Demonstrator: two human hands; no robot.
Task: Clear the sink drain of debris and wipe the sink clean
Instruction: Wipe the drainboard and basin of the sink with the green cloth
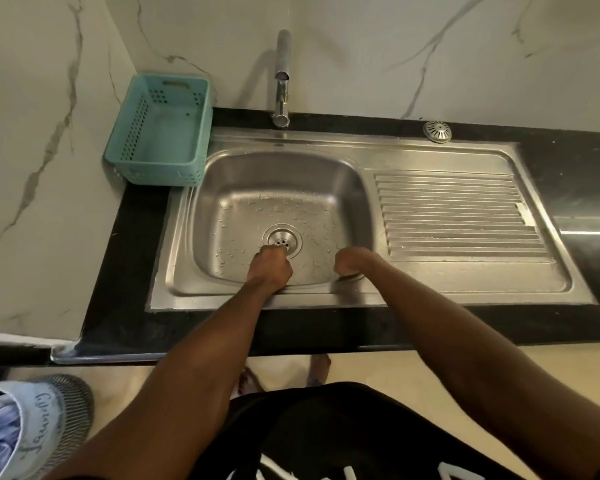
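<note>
Marble-veined wall panels back a black countertop (125, 271), and set into it is a stainless sink (243, 216) with a ribbed draining board (458, 216) out beyond the right hand. Beads of water dot the bottom of the basin; no loose debris shows from this angle. A teal plastic basket (160, 133) stands on the counter far off to the upper left of both hands, touching the sink's rim, and the tap (282, 81) rises straight ahead of them at the back edge. A round perforated strainer cap (438, 131) lies on the counter behind the draining board, well apart from either hand, so the drain appears to be uncovered.

The drain (280, 239) sits in the middle of the basin floor, directly ahead of the left hand (271, 268), whose curled fingertips are at its near rim, perhaps touching it. Whether they pinch anything cannot be told, since the knuckles hide the tips. The right hand (350, 261) hangs just beside it, to the right of the drain and slightly nearer the body, fingers curled under; it seems to hold nothing.

The left hand is plainly the nearer, so picking at the drain holes would likely fall to it, reaching only slightly forward.
</note>
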